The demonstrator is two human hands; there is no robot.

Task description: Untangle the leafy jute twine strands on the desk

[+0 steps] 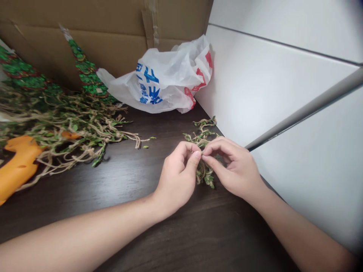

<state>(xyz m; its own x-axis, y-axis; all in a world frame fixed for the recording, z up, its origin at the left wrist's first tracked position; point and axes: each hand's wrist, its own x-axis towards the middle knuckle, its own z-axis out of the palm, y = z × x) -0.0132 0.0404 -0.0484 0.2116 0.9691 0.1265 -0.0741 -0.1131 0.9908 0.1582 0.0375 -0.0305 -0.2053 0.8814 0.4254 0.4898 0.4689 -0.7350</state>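
Note:
A small bundle of leafy twine garland (204, 134), tan jute cord with green leaves, lies on the dark tabletop at centre right. My left hand (181, 172) is closed over its near side, thumb and forefinger pinching the cord. From the right, my right hand (236, 166) also pinches the cord, its fingertips almost meeting those of my left hand. The short piece between the fingertips is mostly hidden. Part of the bundle shows above my hands and part hangs out below them.
A large tangled heap of the same leafy twine (85, 121) lies left, beside an orange plastic tool (21, 166). Behind stand green tinsel cone trees (85, 71), a crumpled white plastic bag (170, 79) and a cardboard box (113, 49). A white panel (269, 75) borders the right.

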